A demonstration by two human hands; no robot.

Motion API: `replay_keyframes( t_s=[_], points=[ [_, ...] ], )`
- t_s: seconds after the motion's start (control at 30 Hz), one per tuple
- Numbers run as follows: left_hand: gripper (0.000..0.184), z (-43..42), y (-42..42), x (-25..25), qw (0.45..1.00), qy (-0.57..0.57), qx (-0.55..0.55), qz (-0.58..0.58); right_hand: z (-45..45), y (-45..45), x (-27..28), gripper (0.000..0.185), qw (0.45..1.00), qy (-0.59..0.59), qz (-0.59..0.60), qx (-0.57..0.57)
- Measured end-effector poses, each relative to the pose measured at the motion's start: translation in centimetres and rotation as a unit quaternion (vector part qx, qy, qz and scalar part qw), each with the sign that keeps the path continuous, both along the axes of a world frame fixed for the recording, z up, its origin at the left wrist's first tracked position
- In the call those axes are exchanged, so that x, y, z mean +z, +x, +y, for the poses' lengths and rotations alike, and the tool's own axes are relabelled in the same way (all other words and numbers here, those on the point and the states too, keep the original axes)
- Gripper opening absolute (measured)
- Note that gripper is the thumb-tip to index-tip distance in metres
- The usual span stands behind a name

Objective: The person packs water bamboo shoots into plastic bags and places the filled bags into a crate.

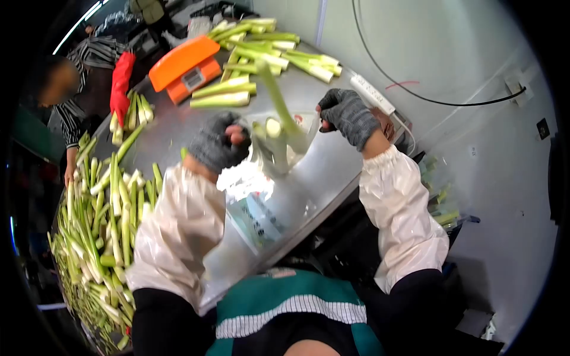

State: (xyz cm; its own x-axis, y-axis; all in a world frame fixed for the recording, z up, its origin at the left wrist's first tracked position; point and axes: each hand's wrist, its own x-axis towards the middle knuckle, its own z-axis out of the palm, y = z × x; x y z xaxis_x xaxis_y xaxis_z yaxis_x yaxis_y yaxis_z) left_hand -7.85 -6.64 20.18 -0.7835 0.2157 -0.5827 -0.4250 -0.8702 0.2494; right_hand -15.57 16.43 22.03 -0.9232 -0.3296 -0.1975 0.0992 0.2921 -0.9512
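Between my two hands is a clear plastic bag (306, 127) with thick green-white stalks (276, 98) standing in it, their tops sticking out. My left hand (221, 141), in a grey fingerless glove, is closed at the bag's left side. My right hand (344, 115), gloved the same way, pinches at the bag's upper right edge. The thin film at the fingers is hard to make out. Below the bag, a stack of printed plastic bags (255, 222) lies on the metal table (309, 204).
An orange scale (187, 68) stands at the back left, beside bundled stalks (261, 47). A large pile of stalks (110, 219) covers the left side. A co-worker with a red glove (122, 86) reaches in there. A white power strip (373, 94) lies along the right edge.
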Motion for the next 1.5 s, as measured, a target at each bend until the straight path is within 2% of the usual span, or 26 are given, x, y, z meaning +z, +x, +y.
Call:
replay_keyframes(
  t_s=[0.07,0.1,0.2,0.33,0.43,0.47,0.53,0.6,0.63,0.67,0.73,0.8,0.83,0.9,0.97,1.0,1.07,1.1,1.17,1.23,1.27,1.3,1.4,1.43,1.47,1.5],
  points=[
    [0.027,-0.4,0.4,1.2,0.989,0.009,-0.033,0.142,0.9,0.3,2.2,0.011,0.996,-0.082,0.025,0.032],
    [0.027,0.0,1.4,2.9,0.975,-0.019,-0.104,0.194,0.6,0.7,3.2,0.011,0.996,-0.053,0.070,0.015],
    [0.026,0.9,0.0,3.9,0.981,-0.152,-0.043,0.113,0.1,-1.1,2.5,0.010,0.998,0.036,0.050,0.019],
    [0.021,-1.0,-0.5,1.2,0.954,-0.261,-0.103,0.109,-0.5,-0.7,1.1,0.007,0.986,0.129,0.097,0.032],
    [0.015,-2.4,0.8,1.9,0.893,-0.405,-0.103,0.165,-1.1,0.3,1.9,0.006,0.992,0.046,0.117,0.023],
    [0.017,-2.0,1.3,1.6,0.860,-0.469,-0.065,0.193,-1.8,-0.5,0.9,0.009,0.971,0.136,0.194,0.014],
    [0.016,-2.3,1.8,1.9,0.731,-0.552,-0.140,0.377,-2.2,-1.7,0.2,0.009,0.941,0.206,0.264,0.051],
    [0.014,-1.4,2.7,5.7,0.793,-0.560,-0.095,0.219,-1.7,-0.8,2.0,0.009,0.957,0.102,0.266,0.045],
    [0.012,-3.3,1.9,4.4,0.708,-0.607,-0.088,0.350,-2.0,0.2,2.6,0.009,0.981,0.005,0.196,-0.001],
    [0.011,-2.0,1.5,5.1,0.755,-0.599,-0.105,0.245,-2.0,0.4,1.8,0.009,0.983,0.008,0.184,0.002],
    [0.011,-1.4,1.2,5.9,0.702,-0.680,-0.084,0.194,-2.0,-0.8,1.1,0.008,0.957,0.100,0.272,0.033],
    [0.011,-1.9,2.3,6.5,0.678,-0.690,-0.039,0.250,-2.0,0.3,2.7,0.006,0.960,0.101,0.258,0.037],
    [0.012,-2.2,2.5,6.7,0.618,-0.737,-0.065,0.265,-1.9,-0.4,2.3,0.006,0.953,0.082,0.289,0.027],
    [0.010,-1.8,2.5,7.3,0.600,-0.738,-0.068,0.300,-1.2,0.0,3.3,0.005,0.956,0.020,0.290,0.031],
    [0.008,-1.7,2.5,7.6,0.605,-0.711,0.010,0.358,0.8,2.7,6.1,0.006,0.938,0.033,0.344,-0.002],
    [0.019,-1.2,2.6,7.9,0.617,-0.689,0.047,0.377,2.2,3.9,6.7,0.007,0.930,0.062,0.362,-0.026],
    [0.026,1.1,0.5,8.8,0.577,-0.694,-0.006,0.431,6.4,2.5,7.1,0.012,0.937,0.120,0.328,-0.008],
    [0.028,1.1,-0.4,9.9,0.547,-0.699,-0.015,0.460,8.1,4.3,8.1,0.013,0.961,0.084,0.258,-0.047],
    [0.029,2.9,-1.6,10.7,0.561,-0.666,-0.039,0.490,11.9,7.1,10.3,0.010,0.952,0.021,0.302,-0.045],
    [0.030,6.0,-3.0,10.9,0.581,-0.623,-0.072,0.518,17.3,8.8,12.6,0.007,0.904,0.055,0.424,-0.033],
    [0.030,7.8,-3.4,11.1,0.587,-0.600,-0.097,0.534,19.6,10.5,13.5,0.008,0.894,0.104,0.432,-0.065],
    [0.031,9.8,-4.0,11.2,0.596,-0.576,-0.123,0.545,22.9,11.3,14.2,0.011,0.775,0.284,0.564,0.030],
    [0.033,17.0,-4.9,10.4,0.621,-0.491,-0.219,0.571,29.9,16.6,14.2,0.021,0.609,0.530,0.582,0.092],
    [0.033,19.6,-5.0,9.9,0.623,-0.463,-0.254,0.576,30.0,18.3,12.8,0.020,0.779,0.362,0.506,-0.071],
    [0.034,22.5,-5.0,9.2,0.626,-0.435,-0.296,0.575,30.7,19.4,11.8,0.018,0.849,0.280,0.414,-0.172],
    [0.035,25.5,-4.9,8.7,0.622,-0.407,-0.343,0.574,31.4,20.6,10.7,0.017,0.886,0.168,0.328,-0.282]
  ],
)
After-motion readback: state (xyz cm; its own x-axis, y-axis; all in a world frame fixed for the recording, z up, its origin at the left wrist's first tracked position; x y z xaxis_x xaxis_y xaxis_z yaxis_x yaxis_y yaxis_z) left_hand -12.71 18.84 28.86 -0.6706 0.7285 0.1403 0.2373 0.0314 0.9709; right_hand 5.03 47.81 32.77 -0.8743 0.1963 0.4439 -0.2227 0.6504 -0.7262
